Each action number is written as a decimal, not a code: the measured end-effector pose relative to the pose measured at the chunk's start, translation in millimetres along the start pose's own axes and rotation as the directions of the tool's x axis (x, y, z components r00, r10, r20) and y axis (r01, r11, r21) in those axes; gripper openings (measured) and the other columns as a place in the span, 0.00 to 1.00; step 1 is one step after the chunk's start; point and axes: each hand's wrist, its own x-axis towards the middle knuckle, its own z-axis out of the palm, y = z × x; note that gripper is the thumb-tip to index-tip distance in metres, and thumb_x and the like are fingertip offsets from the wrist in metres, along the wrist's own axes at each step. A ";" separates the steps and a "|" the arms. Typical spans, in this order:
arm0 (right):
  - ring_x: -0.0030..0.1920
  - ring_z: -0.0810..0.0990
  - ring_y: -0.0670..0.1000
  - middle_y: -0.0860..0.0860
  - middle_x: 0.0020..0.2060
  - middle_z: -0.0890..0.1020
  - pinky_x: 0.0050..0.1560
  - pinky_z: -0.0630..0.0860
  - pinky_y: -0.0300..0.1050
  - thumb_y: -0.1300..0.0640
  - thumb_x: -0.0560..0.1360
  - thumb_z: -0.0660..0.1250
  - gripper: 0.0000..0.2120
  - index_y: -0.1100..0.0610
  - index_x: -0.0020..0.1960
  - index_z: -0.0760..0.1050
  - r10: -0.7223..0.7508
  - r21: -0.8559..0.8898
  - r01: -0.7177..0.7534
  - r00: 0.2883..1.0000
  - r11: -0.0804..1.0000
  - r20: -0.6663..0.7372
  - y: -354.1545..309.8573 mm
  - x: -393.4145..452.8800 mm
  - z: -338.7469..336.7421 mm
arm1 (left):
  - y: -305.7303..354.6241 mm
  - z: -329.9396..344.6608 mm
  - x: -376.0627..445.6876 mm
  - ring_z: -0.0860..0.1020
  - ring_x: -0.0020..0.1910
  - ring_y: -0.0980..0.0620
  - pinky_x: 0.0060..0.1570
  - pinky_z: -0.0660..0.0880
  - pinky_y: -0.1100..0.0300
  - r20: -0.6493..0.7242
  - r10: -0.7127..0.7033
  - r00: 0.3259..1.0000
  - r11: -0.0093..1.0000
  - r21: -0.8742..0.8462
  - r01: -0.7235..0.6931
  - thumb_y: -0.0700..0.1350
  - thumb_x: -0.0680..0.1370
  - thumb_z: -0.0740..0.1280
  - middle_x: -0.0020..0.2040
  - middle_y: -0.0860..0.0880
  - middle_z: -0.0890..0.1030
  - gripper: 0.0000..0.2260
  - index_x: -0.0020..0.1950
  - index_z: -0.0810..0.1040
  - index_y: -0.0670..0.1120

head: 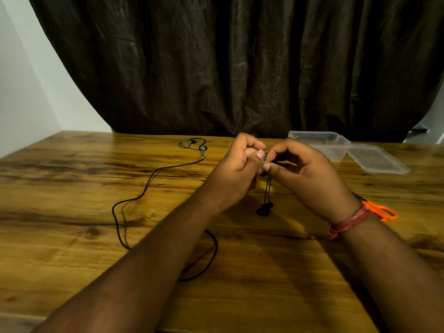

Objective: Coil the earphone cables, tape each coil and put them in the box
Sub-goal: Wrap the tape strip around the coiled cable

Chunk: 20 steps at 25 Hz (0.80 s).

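Note:
My left hand (pixel 236 164) and my right hand (pixel 305 174) meet above the middle of the table, both pinching a small bundle of black earphone cable (pixel 264 161). Two black earbuds (pixel 264 209) hang from it on short strands, just over the wood. A second black earphone cable (pixel 144 188) lies uncoiled on the table to the left, its earbuds (pixel 197 145) at the far end and a loop passing under my left forearm. The clear plastic box (pixel 319 139) stands open at the back right.
The box's clear lid (pixel 377 159) lies just right of the box. Orange-handled scissors (pixel 382 211) lie behind my right wrist. A dark curtain hangs behind the wooden table (pixel 72 179), with a white wall at the left.

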 end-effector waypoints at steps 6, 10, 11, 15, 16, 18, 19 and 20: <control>0.56 0.75 0.49 0.48 0.51 0.74 0.57 0.73 0.47 0.61 0.73 0.72 0.06 0.53 0.46 0.78 -0.227 -0.296 0.206 0.973 0.933 -0.037 -4.1 -0.2 -1.7 | -1.4 3.3 2.0 0.69 0.29 0.58 0.26 0.66 0.63 -0.026 -0.029 0.999 0.998 -0.060 0.027 0.48 0.82 0.58 0.33 0.56 0.74 0.03 0.54 0.69 0.52; 0.47 0.77 0.54 0.50 0.44 0.80 0.46 0.73 0.53 0.68 0.71 0.70 0.07 0.58 0.44 0.77 -0.356 -0.427 0.331 0.934 0.841 0.022 -5.8 -0.4 -1.8 | 0.1 5.2 2.3 0.68 0.26 0.61 0.25 0.66 0.65 -0.039 -0.061 0.997 0.992 -0.117 0.056 0.43 0.84 0.57 0.32 0.56 0.74 0.03 0.53 0.69 0.50; 0.46 0.77 0.53 0.50 0.44 0.79 0.45 0.74 0.54 0.68 0.71 0.69 0.06 0.59 0.44 0.77 -0.361 -0.425 0.332 0.933 0.842 0.013 -6.1 -0.8 -0.7 | 0.1 6.3 2.3 0.68 0.26 0.61 0.25 0.66 0.64 -0.046 -0.068 0.997 0.991 -0.122 0.062 0.43 0.84 0.56 0.32 0.56 0.74 0.04 0.53 0.69 0.50; 0.46 0.77 0.49 0.50 0.45 0.78 0.46 0.75 0.49 0.68 0.72 0.70 0.11 0.59 0.53 0.79 -0.353 -0.403 0.316 0.935 0.859 -0.020 -5.7 -3.5 6.1 | 0.9 8.4 3.7 0.68 0.26 0.61 0.24 0.64 0.66 -0.069 -0.124 0.990 0.969 -0.225 0.106 0.40 0.84 0.56 0.30 0.56 0.74 0.04 0.53 0.69 0.48; 0.46 0.77 0.49 0.50 0.45 0.78 0.47 0.75 0.46 0.69 0.72 0.70 0.13 0.59 0.55 0.79 -0.348 -0.408 0.310 0.937 0.859 -0.022 -4.5 -3.2 7.4 | 1.4 7.7 4.2 0.68 0.26 0.61 0.24 0.64 0.66 -0.073 -0.131 0.989 0.963 -0.245 0.109 0.40 0.84 0.56 0.30 0.56 0.74 0.04 0.53 0.69 0.48; 0.46 0.76 0.47 0.50 0.46 0.77 0.48 0.74 0.41 0.69 0.72 0.69 0.14 0.59 0.56 0.79 -0.323 -0.417 0.276 0.945 0.866 -0.044 -3.2 -2.6 9.3 | 2.1 6.2 4.8 0.67 0.26 0.61 0.24 0.63 0.65 -0.085 -0.120 0.989 0.956 -0.278 0.092 0.39 0.84 0.56 0.30 0.55 0.73 0.05 0.53 0.69 0.48; 0.46 0.76 0.47 0.50 0.46 0.77 0.48 0.74 0.40 0.69 0.73 0.69 0.13 0.58 0.55 0.79 -0.306 -0.414 0.253 0.950 0.874 -0.065 -3.0 -2.4 9.7 | 2.5 5.4 5.2 0.66 0.26 0.61 0.24 0.63 0.65 -0.091 -0.106 0.990 0.955 -0.288 0.076 0.39 0.84 0.56 0.31 0.54 0.73 0.05 0.53 0.69 0.48; 0.46 0.76 0.46 0.50 0.46 0.77 0.48 0.74 0.40 0.69 0.73 0.69 0.12 0.58 0.53 0.79 -0.295 -0.408 0.238 0.952 0.881 -0.081 -2.8 -2.4 9.8 | 2.8 4.7 5.2 0.66 0.26 0.61 0.24 0.63 0.65 -0.096 -0.093 0.991 0.955 -0.289 0.062 0.39 0.83 0.56 0.31 0.55 0.73 0.05 0.53 0.69 0.48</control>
